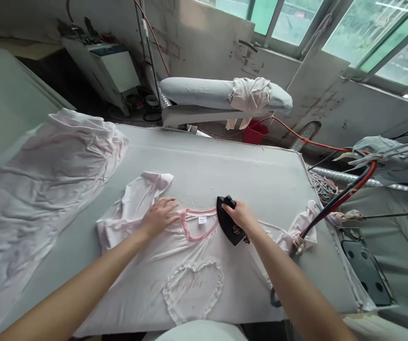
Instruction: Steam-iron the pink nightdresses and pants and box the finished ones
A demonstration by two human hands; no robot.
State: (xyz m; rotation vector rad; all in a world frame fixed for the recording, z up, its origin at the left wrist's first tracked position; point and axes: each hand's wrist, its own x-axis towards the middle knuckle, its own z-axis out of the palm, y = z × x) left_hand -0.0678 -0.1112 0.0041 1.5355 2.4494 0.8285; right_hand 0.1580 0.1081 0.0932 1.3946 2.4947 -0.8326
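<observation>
A pale pink shirt (147,279) lies spread on the padded ironing table (196,156), its pink-trimmed neckline facing away from me. On its front is a ruffled heart with faint lettering inside. My right hand (242,215) grips a black iron (230,222), which rests on the shirt at the right side of the neckline. My left hand (160,217) lies flat on the shirt's left shoulder, fingers stretched toward the collar. A white label (202,219) shows inside the neck. The left sleeve is bunched beyond my left hand.
More pale pink garments (54,180) drape over the table's left side. Behind the table stands a narrow padded arm (196,92) with a crumpled cloth on it. Red and black hoses (349,187) come down at the right. A red bucket (255,132) stands on the floor behind.
</observation>
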